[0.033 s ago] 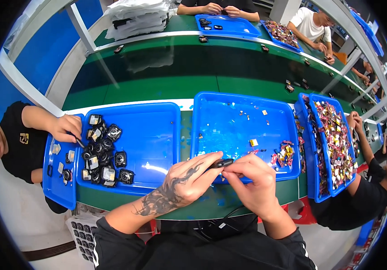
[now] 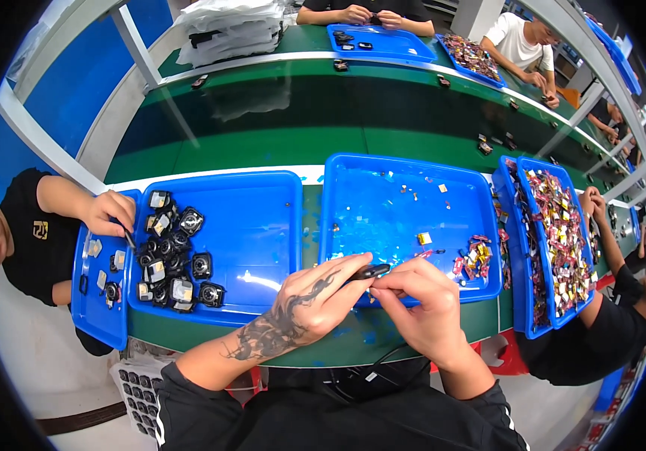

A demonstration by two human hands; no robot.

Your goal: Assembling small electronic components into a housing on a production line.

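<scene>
My left hand, its forearm tattooed, grips a small black rounded casing over the near edge of the middle blue tray. My right hand meets it at the casing's right end, thumb and forefinger pinched together. Whatever lies between those right fingertips is too small to make out. Beyond my hands, the tray holds a yellow battery-like piece, a small heap of pink and yellow parts and blue film scraps. To the left, another blue tray bears a pile of black watch-like casings.
Two blue trays heaped with pink and yellow parts stand at the right. A co-worker's hand holds a thin dark tool at the left tray's edge. Ahead runs a green conveyor belt with scattered devices. Metal posts rise at the left.
My hands and the casing hold nearly the same place. At the left, the co-worker's dark tool has tilted slightly more upright.
</scene>
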